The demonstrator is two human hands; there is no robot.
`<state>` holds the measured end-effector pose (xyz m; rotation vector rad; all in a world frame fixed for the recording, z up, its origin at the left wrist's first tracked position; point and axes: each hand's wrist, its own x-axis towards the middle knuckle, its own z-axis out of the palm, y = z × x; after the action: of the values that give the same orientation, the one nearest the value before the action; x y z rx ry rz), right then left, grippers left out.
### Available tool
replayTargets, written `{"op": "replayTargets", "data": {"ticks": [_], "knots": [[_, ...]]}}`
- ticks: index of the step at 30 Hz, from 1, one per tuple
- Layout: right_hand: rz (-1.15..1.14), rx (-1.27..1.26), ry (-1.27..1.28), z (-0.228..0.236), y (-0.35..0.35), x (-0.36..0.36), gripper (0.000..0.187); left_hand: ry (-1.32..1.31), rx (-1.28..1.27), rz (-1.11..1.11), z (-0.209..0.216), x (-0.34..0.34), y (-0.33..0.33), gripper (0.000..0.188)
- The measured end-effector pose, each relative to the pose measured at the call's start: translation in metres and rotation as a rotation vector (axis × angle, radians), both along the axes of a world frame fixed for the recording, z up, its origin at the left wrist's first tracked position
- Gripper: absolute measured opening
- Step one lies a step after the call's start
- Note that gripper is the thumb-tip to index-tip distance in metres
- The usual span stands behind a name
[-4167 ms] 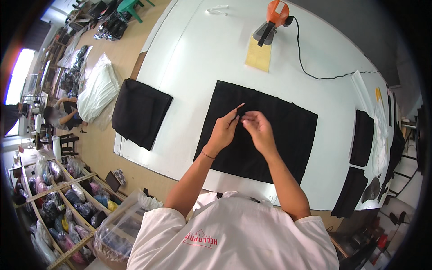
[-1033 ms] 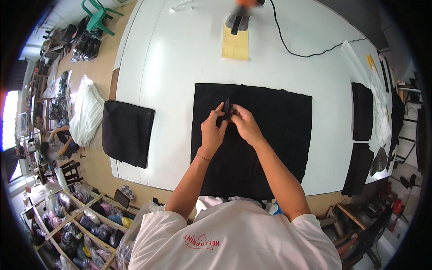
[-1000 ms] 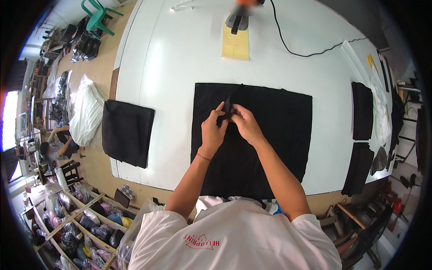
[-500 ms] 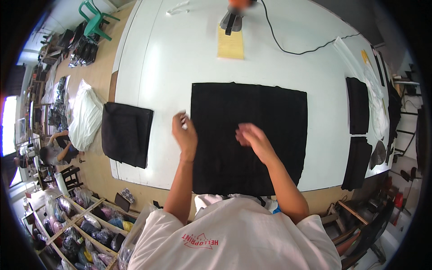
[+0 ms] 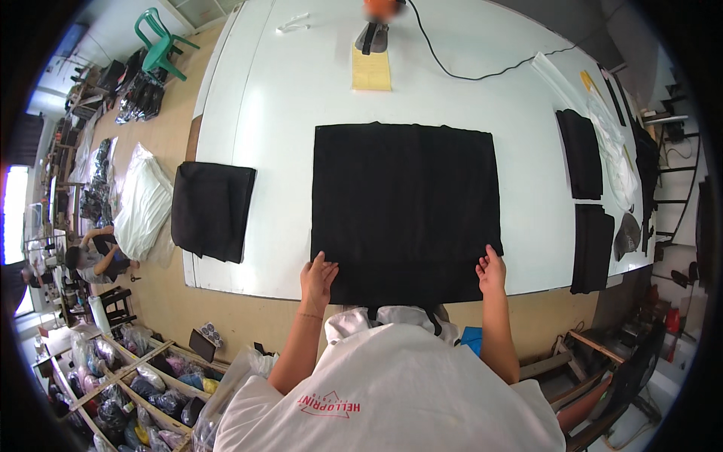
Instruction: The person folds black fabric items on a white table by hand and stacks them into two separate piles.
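A large black cloth (image 5: 403,196) lies flat on the white table (image 5: 279,218), its near part reaching the table's front edge. A crosswise line runs over the cloth between my hands. My left hand (image 5: 318,280) pinches its left side close to the near corner. On the opposite side, my right hand (image 5: 491,273) grips the right edge at about the same height, thumb uppermost. The fingertips under the fabric are partly hidden.
Left on the table rests a folded black cloth stack (image 5: 212,211). Two more folded black cloths (image 5: 580,154) (image 5: 593,248) are at the right. Beyond, an orange-topped grey tool (image 5: 371,38) with a black cord stands by a yellow sheet (image 5: 371,71). A person (image 5: 94,260) sits far left.
Both hands have come down toward me from over and beside the cloth, moved apart to its two sides and closed on its edges. The view has shifted slightly.
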<state>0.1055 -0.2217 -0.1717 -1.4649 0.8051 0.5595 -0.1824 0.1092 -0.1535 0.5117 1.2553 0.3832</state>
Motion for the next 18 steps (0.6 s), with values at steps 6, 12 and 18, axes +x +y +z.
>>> {"op": "replayTargets", "data": {"ticks": [6, 12, 18], "knots": [[0.202, -0.182, -0.743, 0.053, 0.075, -0.006, 0.03, -0.019, 0.194, -0.058, 0.007, 0.011, -0.005, 0.035], [0.915, -0.195, -1.249, 0.147, 0.221, -0.087, 0.022, -0.035, 0.282, -0.022, -0.009, 0.011, -0.012, 0.024], [1.681, -0.198, -1.383, 0.07, 0.277, -0.157, 0.02, -0.233, 0.192, 0.016, -0.035, -0.003, -0.011, 0.037]]}}
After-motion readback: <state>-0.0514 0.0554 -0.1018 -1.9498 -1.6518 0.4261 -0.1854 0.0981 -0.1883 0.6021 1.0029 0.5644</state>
